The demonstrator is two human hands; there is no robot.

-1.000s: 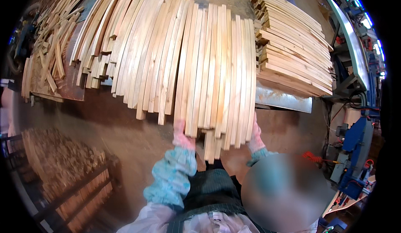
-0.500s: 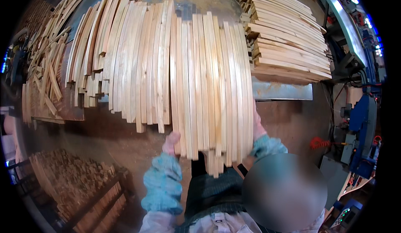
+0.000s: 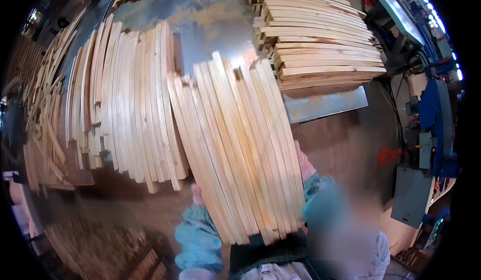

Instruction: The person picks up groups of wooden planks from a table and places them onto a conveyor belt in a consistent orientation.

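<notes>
Pale, raw wood, squared into long strips, makes up a broad bundle [image 3: 240, 149] gripped in front of the person's body. The left grip [image 3: 197, 195] presses against its left flank towards the near end; the right grip [image 3: 303, 160] presses the right flank a little farther up, so the load sits squeezed between them. How the fingers curl underneath, I cannot tell. Its long axis runs away from the dark clothing [image 3: 270, 254] at the waist, the far end leaning left, the near end towards the right. Both ends are uneven, some strips jutting past others, and the faces look smooth, with a yellower streak near the middle. Just left of it, a row of similar strips [image 3: 135, 104] lies side by side. Beyond, sawdust coats the metal tabletop [image 3: 200, 42], and a stack [image 3: 320, 39] lies more crosswise. Crinkled blue-green sleeves [image 3: 198, 237] cover the forearms.
</notes>
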